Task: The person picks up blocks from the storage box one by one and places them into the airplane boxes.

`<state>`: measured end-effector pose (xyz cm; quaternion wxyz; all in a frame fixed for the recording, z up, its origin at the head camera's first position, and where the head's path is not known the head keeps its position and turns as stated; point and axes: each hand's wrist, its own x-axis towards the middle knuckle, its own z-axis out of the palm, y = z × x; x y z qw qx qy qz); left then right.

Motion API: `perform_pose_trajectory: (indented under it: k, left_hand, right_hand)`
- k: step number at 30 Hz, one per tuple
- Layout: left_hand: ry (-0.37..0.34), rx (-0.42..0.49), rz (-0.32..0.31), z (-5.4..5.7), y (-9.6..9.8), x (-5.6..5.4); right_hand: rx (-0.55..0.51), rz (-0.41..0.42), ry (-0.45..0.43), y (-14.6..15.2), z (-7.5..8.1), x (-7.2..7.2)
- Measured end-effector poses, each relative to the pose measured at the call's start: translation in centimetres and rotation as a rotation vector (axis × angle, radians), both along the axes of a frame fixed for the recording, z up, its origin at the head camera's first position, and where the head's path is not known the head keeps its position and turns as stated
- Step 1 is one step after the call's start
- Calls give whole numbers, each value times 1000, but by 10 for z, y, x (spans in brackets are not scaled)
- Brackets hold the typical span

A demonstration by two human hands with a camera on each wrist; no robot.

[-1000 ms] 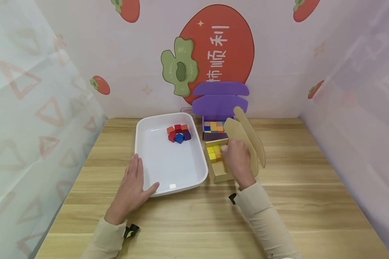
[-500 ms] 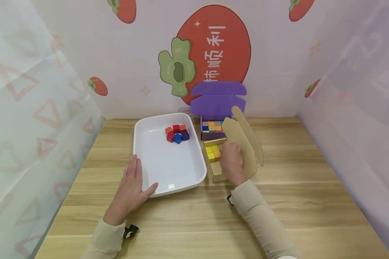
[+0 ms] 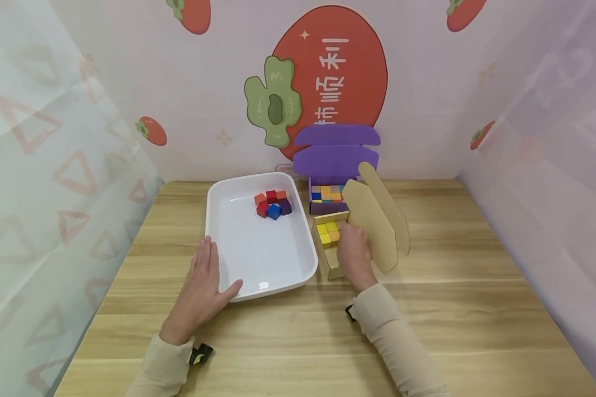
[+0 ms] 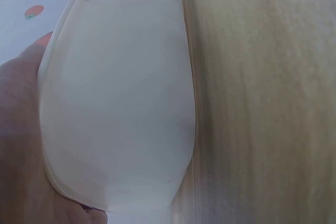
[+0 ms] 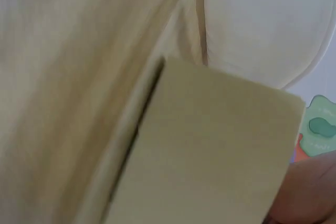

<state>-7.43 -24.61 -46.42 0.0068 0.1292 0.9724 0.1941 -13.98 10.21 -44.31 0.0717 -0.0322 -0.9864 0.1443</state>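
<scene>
My left hand rests along the near left corner of a white tray, fingers straight outside the wall and thumb on the near rim. The left wrist view shows that hand against the tray's outer wall. My right hand reaches down into a small open cardboard box, knuckles up; its fingertips are hidden, so any grip cannot be made out. Beside its fingers lie yellow blocks and an orange block. The right wrist view shows mostly the box's outer wall and part of the hand.
Red, orange, blue and purple blocks cluster at the tray's far right. Behind the cardboard box stands an open purple box holding several coloured blocks. The cardboard lid tilts up right of my right hand. A patterned backdrop closes off the table's far side.
My right hand has shifted slightly left and lower inside the cardboard box, and its wrist has moved left. The cardboard lid leans a little further right. My left hand stays on the tray.
</scene>
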Motion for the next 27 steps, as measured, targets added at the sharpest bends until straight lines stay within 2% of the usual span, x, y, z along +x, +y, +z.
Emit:
perform_pose_trajectory:
  k: [4,9,13,15,17,20,22,24,27]
  left_hand:
    - [3,-1,7,2,-1,-1]
    - [4,1,8,1,-2,-1]
    - [0,5,6,0,-1,0]
    - [-1,4,4,0,-1,0]
    - [-2,1,3,0,0,0]
    - [4,-9,4,1,1,-1]
    - [9,-15,6,1,1,-1]
    - [11,-16,6,2,0,-1]
    - [21,-12,6,1,0,-1]
  right_hand:
    - [138,55,-102,-3,13,-7]
    - [255,92,-238,-12,23,-21]
    - [336,98,-289,-21,27,-26]
    - [304,86,-273,-26,33,-28]
    - [260,93,-214,-32,41,-30]
    - [197,146,-94,-44,55,-36]
    - [199,194,-48,-55,64,-43]
    - [185,245,-45,-66,70,-54]
    - [132,325,-113,-82,72,-74]
